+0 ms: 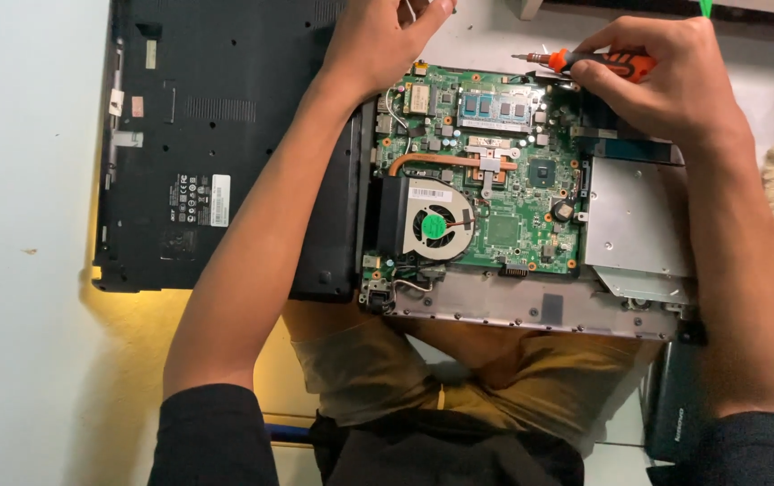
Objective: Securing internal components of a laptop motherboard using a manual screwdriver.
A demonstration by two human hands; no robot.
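Note:
An opened laptop lies on the table with its green motherboard exposed, showing a copper heat pipe, a round cooling fan and a memory module. My right hand is closed on an orange-handled screwdriver whose tip points left, above the board's far edge. My left hand rests at the board's far left corner, fingers pinched near a thin white wire; what it grips is not clear.
The laptop's black bottom cover lies to the left of the board. A silver optical drive sits at the right of the chassis. A black device lies at the lower right. My lap in tan trousers is below the table edge.

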